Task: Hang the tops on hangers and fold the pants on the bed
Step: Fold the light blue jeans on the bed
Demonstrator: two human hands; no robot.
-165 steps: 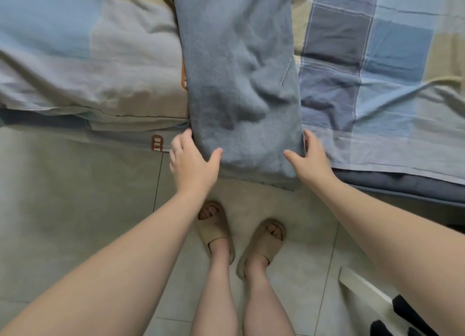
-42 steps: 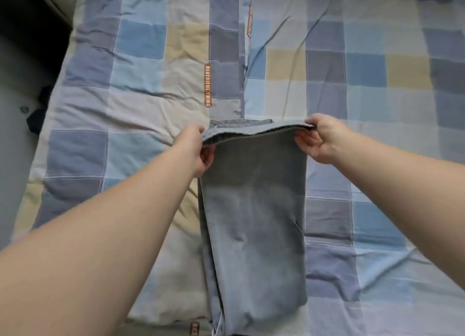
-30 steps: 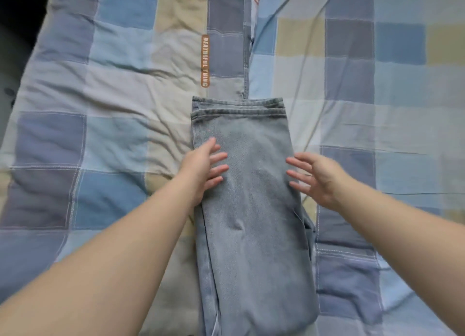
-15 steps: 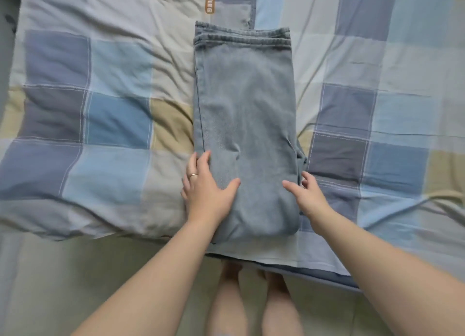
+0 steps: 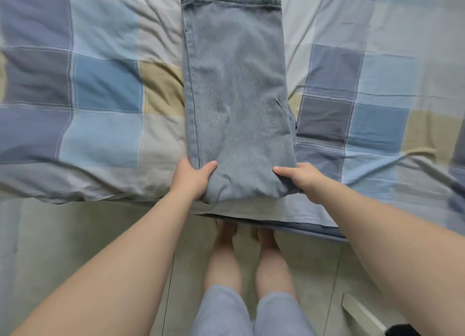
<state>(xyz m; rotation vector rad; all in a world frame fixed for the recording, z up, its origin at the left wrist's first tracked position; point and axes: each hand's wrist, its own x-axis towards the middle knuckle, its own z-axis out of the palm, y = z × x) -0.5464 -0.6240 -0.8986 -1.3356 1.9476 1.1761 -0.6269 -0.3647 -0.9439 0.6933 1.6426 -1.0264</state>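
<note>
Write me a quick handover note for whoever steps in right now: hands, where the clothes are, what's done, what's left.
Left hand: pinches the near left corner of the jeans, thumb on top.
Right hand: pinches the near right corner likewise.
Done: the jeans lie folded in a long strip on the checked quilt, at the bed's near edge.
Left: probably fold them shorter. No tops or hangers in view.

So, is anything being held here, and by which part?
The jeans: left hand and right hand grip the near folded end at its two corners, thumbs on top.
</note>
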